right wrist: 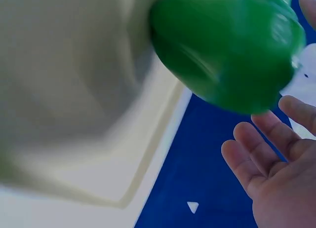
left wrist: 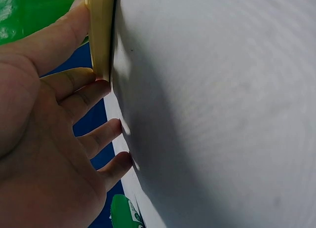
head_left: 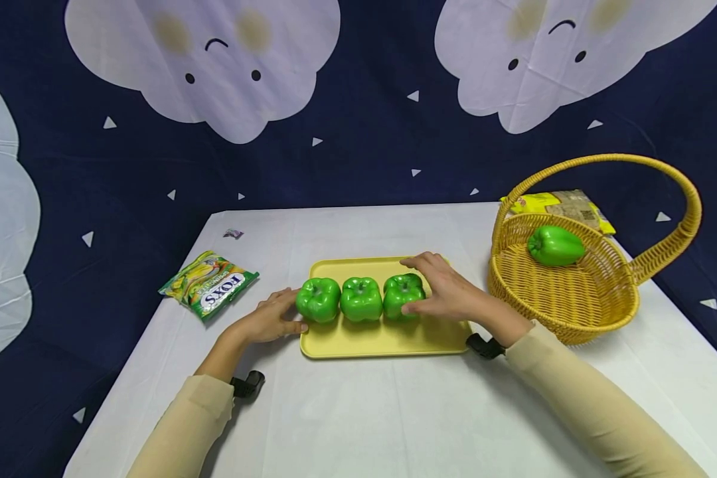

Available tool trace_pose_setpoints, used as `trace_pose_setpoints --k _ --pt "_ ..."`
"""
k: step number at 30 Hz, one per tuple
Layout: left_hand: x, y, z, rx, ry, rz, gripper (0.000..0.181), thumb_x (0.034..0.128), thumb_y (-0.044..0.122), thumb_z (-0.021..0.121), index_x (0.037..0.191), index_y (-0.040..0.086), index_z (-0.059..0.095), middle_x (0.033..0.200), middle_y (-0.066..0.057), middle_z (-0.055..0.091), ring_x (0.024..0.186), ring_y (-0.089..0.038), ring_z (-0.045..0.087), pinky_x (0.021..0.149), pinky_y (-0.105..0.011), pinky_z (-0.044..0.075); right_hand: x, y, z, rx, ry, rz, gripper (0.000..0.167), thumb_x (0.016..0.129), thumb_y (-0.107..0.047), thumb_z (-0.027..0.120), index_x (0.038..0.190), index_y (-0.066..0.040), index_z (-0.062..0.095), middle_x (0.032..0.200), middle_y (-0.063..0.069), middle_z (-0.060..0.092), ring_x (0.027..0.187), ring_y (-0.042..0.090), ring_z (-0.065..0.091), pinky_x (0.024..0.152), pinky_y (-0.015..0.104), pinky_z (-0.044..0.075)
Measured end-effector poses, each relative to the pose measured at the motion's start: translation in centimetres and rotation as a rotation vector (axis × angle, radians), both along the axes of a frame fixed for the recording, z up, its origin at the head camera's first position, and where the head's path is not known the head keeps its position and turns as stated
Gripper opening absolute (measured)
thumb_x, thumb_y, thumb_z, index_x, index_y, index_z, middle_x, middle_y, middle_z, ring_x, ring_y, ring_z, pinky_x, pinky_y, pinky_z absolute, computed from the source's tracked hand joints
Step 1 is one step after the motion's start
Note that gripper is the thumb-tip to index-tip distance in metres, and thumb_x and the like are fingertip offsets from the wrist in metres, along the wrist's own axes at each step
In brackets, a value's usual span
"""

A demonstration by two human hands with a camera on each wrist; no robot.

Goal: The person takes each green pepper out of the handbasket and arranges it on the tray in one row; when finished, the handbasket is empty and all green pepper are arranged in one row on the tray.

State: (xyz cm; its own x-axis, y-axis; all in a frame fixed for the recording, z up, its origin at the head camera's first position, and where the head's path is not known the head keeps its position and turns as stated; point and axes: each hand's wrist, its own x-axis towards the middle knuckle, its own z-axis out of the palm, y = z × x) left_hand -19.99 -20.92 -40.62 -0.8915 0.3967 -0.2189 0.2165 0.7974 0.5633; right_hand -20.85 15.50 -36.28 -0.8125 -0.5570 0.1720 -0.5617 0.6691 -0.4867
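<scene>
Three green bell peppers, the left one (head_left: 318, 300), the middle one (head_left: 361, 299) and the right one (head_left: 401, 296), stand in a row on a yellow rectangular tray (head_left: 388, 342). My left hand (head_left: 270, 318) is at the tray's left edge, fingers spread; in the left wrist view its fingertips (left wrist: 101, 86) touch the tray rim (left wrist: 102, 35). Around the right pepper reaches my right hand (head_left: 445, 289), thumb in front and fingers behind. The right wrist view shows these fingers (right wrist: 256, 149) loosely extended beside the pepper (right wrist: 232, 50); whether they touch it is unclear.
A wicker basket (head_left: 502, 292) with a tall handle stands at the right, holding another green bell pepper (head_left: 554, 246). Behind it lies a yellow packet (head_left: 573, 207). A FOX'S candy bag (head_left: 210, 284) and a small purple wrapper (head_left: 234, 234) lie at the left.
</scene>
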Motion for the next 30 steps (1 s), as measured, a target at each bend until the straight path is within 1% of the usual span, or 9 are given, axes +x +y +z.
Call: trace_pose_setpoints --k 4,11,15,19,23,26,30 --pt "0.1 0.0 0.0 -0.001 0.007 -0.004 0.080 0.0830 0.033 0.069 0.148 0.011 0.029 0.154 -0.018 0.028 0.144 -0.043 0.013 0.111 -0.070 0.006 -0.1 1.1 1.2 -0.015 0.024 -0.008 0.079 0.075 -0.038 0.078 0.139 -0.009 0.041 0.131 0.011 0.048 0.124 0.027 0.040 0.104 0.050 0.039" --pt "0.0 0.0 0.0 -0.002 0.010 -0.008 0.079 0.0835 0.033 0.069 0.148 0.011 0.029 0.154 -0.018 0.029 0.144 -0.043 0.013 0.111 -0.069 0.007 -0.1 3.7 3.2 -0.026 0.127 -0.045 0.077 0.075 -0.036 0.079 0.136 -0.006 0.044 0.129 0.013 0.050 0.120 0.030 0.044 0.100 0.051 0.040" --pt "0.0 0.0 -0.1 0.001 0.014 -0.011 0.079 0.0837 0.034 0.069 0.148 0.010 0.029 0.153 -0.018 0.029 0.144 -0.044 0.014 0.111 -0.070 0.007 0.0 5.2 4.3 -0.016 0.127 -0.087 0.076 0.075 -0.033 0.079 0.137 -0.006 0.044 0.129 0.013 0.050 0.120 0.030 0.044 0.100 0.051 0.040" --pt "0.1 -0.1 -0.1 0.008 0.004 -0.001 0.079 0.0835 0.033 0.069 0.148 0.011 0.029 0.153 -0.018 0.029 0.144 -0.043 0.013 0.111 -0.069 0.006 0.2 6.7 5.5 -0.004 0.111 -0.140 0.074 0.076 -0.032 0.078 0.137 -0.006 0.044 0.131 0.014 0.049 0.118 0.029 0.044 0.096 0.050 0.042" --pt "0.1 -0.1 -0.1 0.006 0.005 -0.005 0.079 0.0833 0.033 0.069 0.148 0.011 0.030 0.153 -0.018 0.029 0.144 -0.043 0.014 0.111 -0.069 0.007 0.4 8.3 6.7 -0.021 0.103 -0.182 0.072 0.078 -0.029 0.077 0.137 -0.005 0.044 0.134 0.015 0.047 0.120 0.031 0.043 0.097 0.053 0.040" --pt "0.1 0.0 0.0 0.003 0.003 -0.003 0.079 0.0833 0.032 0.069 0.148 0.011 0.029 0.154 -0.018 0.029 0.144 -0.043 0.013 0.112 -0.069 0.007 0.4 9.5 7.3 -0.052 0.126 -0.190 0.071 0.077 -0.022 0.079 0.135 -0.003 0.044 0.131 0.017 0.048 0.120 0.035 0.043 0.097 0.054 0.038" --pt "0.1 0.0 0.1 0.005 0.000 -0.001 0.079 0.0835 0.032 0.069 0.148 0.010 0.029 0.154 -0.019 0.029 0.144 -0.043 0.013 0.112 -0.068 0.007 0.2 11.1 7.8 -0.050 0.159 -0.198 0.070 0.076 -0.020 0.079 0.134 -0.001 0.045 0.131 0.019 0.048 0.119 0.037 0.044 0.095 0.054 0.038"
